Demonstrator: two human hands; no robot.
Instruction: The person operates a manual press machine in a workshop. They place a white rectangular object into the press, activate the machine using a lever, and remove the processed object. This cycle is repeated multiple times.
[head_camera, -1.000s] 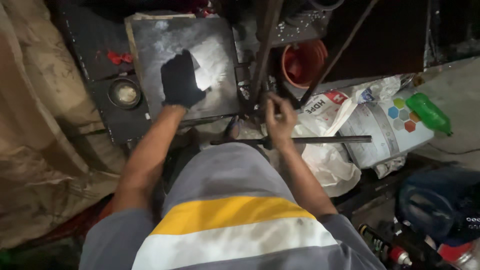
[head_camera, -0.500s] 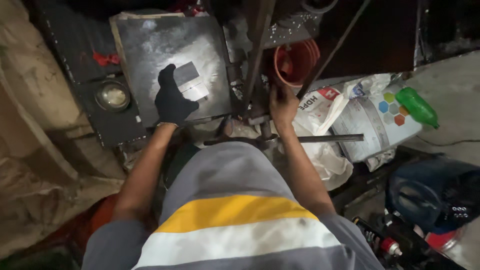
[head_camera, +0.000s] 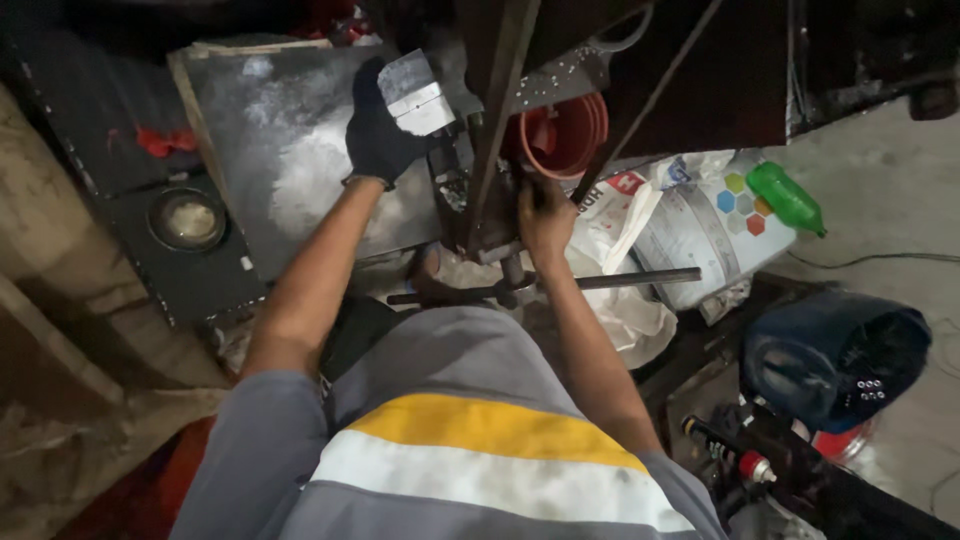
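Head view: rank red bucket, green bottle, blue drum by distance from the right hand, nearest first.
From the right hand:
1. Red bucket, just above the hand, nearly touching it.
2. Green bottle, off to the right, on the white sack.
3. Blue drum, lower right, on the floor.

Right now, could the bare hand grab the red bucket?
Probably yes. The right hand sits just below the red bucket, with nothing between them. A slanted metal bar runs beside the bucket's left rim, but it doesn't block that side. The left hand, gloved, holds a metal block.

Metal block (head_camera: 418, 93) in left hand (head_camera: 380, 135); bucket (head_camera: 560, 135) right of it.
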